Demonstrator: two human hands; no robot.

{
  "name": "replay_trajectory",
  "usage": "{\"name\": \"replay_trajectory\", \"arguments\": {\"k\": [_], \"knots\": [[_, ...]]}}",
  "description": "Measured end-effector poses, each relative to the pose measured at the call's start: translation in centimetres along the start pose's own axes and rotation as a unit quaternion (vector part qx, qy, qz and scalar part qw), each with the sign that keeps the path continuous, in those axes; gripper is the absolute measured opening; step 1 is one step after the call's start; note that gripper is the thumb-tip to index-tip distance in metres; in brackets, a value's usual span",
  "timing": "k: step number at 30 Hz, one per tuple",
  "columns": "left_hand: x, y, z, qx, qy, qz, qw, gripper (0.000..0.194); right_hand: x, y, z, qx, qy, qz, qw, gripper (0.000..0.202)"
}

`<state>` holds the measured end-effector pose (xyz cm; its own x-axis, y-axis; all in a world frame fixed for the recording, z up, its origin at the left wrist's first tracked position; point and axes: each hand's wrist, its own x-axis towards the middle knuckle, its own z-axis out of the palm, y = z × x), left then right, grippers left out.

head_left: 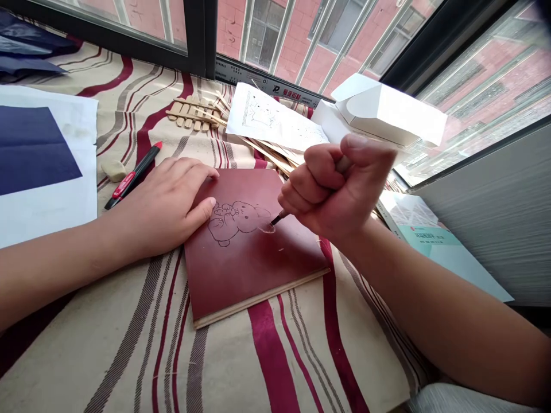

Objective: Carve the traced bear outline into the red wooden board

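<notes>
A reddish-brown wooden board (241,275) lies on the striped cloth, with a bear-like figure drawn on it in dark lines. My left hand (176,198) rests across the board's left edge, fingers stretched out and holding nothing. My right hand (340,186) is closed in a fist around a carving tool (280,217). The tool's dark tip touches the board at the figure's ear, where a pale cut line (267,230) shows. Most of its handle is hidden inside my fist.
Beside my left hand lie a red-and-black marker (134,175) and a pale eraser-like lump (113,170). Behind the board are wooden sticks (193,113), a printed sheet (271,117) and a white box (387,112). A book (443,238) lies right; dark blue paper (34,146) left.
</notes>
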<state>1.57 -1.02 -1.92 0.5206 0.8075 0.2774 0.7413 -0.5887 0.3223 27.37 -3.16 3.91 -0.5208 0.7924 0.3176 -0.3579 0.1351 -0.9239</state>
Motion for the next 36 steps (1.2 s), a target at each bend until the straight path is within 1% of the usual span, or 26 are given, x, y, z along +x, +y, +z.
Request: {"name": "replay_trajectory", "arguments": {"k": [2, 4, 7, 10, 12, 15, 19, 22, 24, 29, 32, 34, 36], "knots": [[0.0, 0.1, 0.0, 0.006, 0.001, 0.001, 1.000, 0.047, 0.3, 0.0, -0.5, 0.011, -0.006, 0.011, 1.000, 0.058], [0.0, 0.2, 0.0, 0.012, 0.003, 0.002, 1.000, 0.047, 0.2, -0.1, -0.5, 0.004, 0.001, 0.016, 1.000, 0.060], [0.1, 0.2, 0.0, 0.017, 0.000, 0.003, 1.000, 0.047, -0.4, -0.3, 0.5, -0.019, -0.002, 0.005, 1.000, 0.064], [0.1, 0.2, 0.0, 0.019, 0.001, 0.005, 1.000, 0.047, -0.9, -0.1, 1.7, -0.070, 0.001, 0.005, 0.998, 0.061], [0.1, 0.1, 0.0, 0.019, -0.001, 0.005, 1.000, 0.047, -1.1, 0.2, 1.8, -0.029, -0.018, -0.045, 0.998, 0.057], [0.2, 0.0, -0.1, 0.019, -0.010, 0.004, 1.000, 0.049, -1.5, 0.7, 1.1, 0.016, -0.008, -0.098, 0.995, 0.052], [0.2, -0.3, -0.1, 0.022, -0.013, 0.002, 1.000, 0.054, -2.5, 1.0, 0.4, -0.025, -0.038, -0.131, 0.990, 0.050], [0.2, -0.4, 0.0, 0.031, -0.017, 0.008, 0.999, 0.058, -3.2, 1.0, 0.9, -0.072, -0.045, -0.144, 0.986, 0.049], [0.2, -0.3, 0.0, 0.038, -0.015, 0.012, 0.999, 0.060, -3.3, 1.1, 1.4, -0.084, -0.055, -0.152, 0.983, 0.048], [0.1, -0.3, 0.1, 0.041, -0.009, 0.013, 0.999, 0.057, -2.8, 1.2, 1.9, -0.081, -0.071, -0.164, 0.981, 0.045], [0.1, -0.3, 0.1, 0.039, -0.010, 0.017, 0.999, 0.057, -2.4, 1.1, 2.2, -0.075, -0.078, -0.152, 0.982, 0.045], [0.0, -0.3, 0.1, 0.037, -0.009, 0.018, 0.999, 0.056, -2.2, 0.9, 2.4, -0.069, -0.066, -0.130, 0.987, 0.043], [0.0, -0.2, 0.1, 0.036, -0.005, 0.017, 0.999, 0.055, -1.8, 0.7, 2.5, -0.068, -0.037, -0.109, 0.991, 0.042]]}}
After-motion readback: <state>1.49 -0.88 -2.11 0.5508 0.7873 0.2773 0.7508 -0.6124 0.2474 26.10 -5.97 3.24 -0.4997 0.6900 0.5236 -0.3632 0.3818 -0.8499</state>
